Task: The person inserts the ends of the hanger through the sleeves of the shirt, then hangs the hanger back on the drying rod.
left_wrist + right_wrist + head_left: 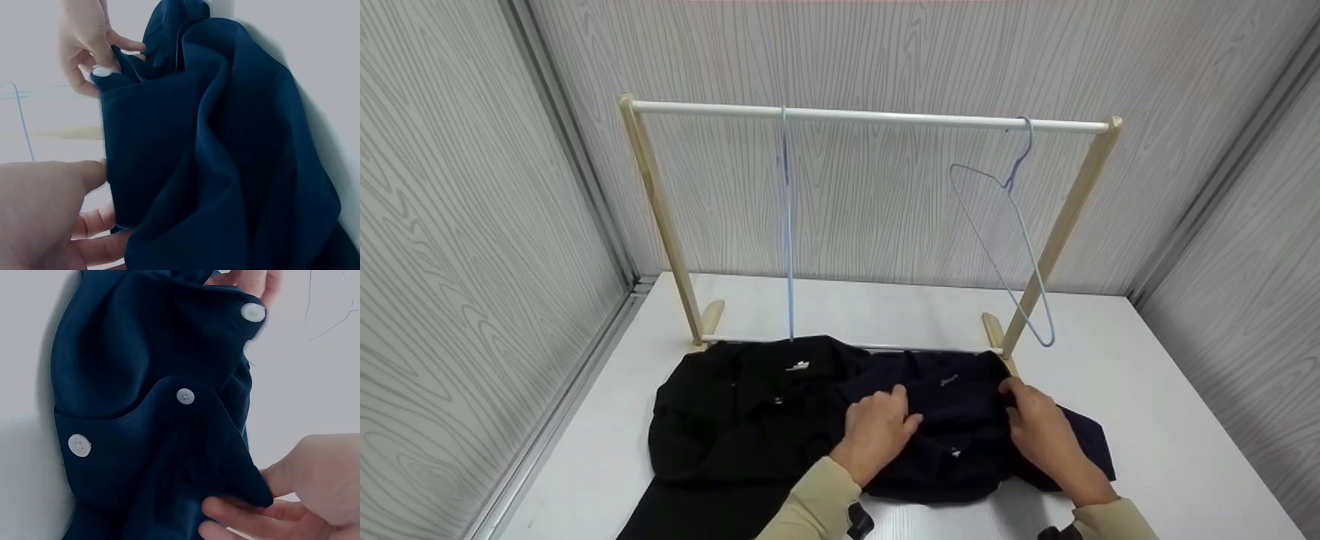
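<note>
A navy button-up shirt [960,405] lies bunched on the white table, its right part spread out past my right hand. My left hand [877,431] pinches the shirt's edge near its middle, thumb on one side and fingers behind the cloth. At the right, my right hand [1039,427] grips another edge of it. In the right wrist view, the thumb and fingers of that right hand [315,489] pinch a pointed corner of the cloth. White buttons [185,396] show along the front. In the left wrist view, the left hand [50,214] holds a straight folded edge.
A black garment [720,435] lies left of the navy shirt, overlapped by it. Behind them stands a wooden rack [664,217] with a white rail [885,116]. One blue hanger [789,225] hangs edge-on, another hanger [1024,225] at the right. Walls enclose the table [1155,420].
</note>
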Demonstrator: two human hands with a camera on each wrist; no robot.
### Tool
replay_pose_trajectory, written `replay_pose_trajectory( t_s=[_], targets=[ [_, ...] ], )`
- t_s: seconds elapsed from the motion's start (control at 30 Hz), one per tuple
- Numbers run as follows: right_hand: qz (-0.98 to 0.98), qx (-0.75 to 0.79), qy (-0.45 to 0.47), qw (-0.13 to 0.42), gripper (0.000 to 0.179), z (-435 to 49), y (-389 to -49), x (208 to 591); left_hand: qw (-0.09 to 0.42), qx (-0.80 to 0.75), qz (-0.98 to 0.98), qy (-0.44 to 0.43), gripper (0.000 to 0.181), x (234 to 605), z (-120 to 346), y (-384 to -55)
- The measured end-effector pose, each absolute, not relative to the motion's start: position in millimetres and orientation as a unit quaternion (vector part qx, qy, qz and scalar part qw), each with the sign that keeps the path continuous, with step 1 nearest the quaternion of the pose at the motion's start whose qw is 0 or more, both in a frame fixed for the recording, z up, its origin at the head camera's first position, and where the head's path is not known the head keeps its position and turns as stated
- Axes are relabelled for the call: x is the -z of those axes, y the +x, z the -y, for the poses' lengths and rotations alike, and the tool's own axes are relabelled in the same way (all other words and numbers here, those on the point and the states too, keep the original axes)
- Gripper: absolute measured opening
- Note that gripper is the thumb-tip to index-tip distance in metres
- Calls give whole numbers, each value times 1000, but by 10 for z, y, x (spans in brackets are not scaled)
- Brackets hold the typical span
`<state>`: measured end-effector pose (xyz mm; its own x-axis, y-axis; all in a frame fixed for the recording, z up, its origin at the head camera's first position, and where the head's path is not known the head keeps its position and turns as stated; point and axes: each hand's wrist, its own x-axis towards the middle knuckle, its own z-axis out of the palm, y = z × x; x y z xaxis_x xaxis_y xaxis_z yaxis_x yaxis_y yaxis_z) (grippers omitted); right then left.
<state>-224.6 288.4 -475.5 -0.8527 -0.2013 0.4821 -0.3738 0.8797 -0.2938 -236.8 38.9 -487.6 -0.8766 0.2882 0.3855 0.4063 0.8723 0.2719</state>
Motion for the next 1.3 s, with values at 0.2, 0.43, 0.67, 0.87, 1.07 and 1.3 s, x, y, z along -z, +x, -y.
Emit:
replay_pose_trajectory(
  t_s=[0.2,0.43,0.67,0.87,1.07,1.3],
  targets=[
    [940,-204,150,229,53,-2880,-2221,4751,189,217,936,-201,21,4879,-297,-2366],
    [962,-206,71,164,26,-2876,-2203,4658,219,266,917,-199,28,4758,-171,-2379],
    [905,-219,151,332,18,-2838,-2222,4609,285,275,896,-203,26,4586,-87,-2383],
    [898,-241,152,335,44,-2784,-2183,4547,303,286,885,-207,22,4488,-30,-2368],
    [897,-264,145,325,51,-2731,-2140,4450,315,291,878,-211,22,4399,46,-2369],
    [878,-300,160,338,56,-2644,-2120,4337,327,259,882,-217,25,4344,100,-2402]
  ],
)
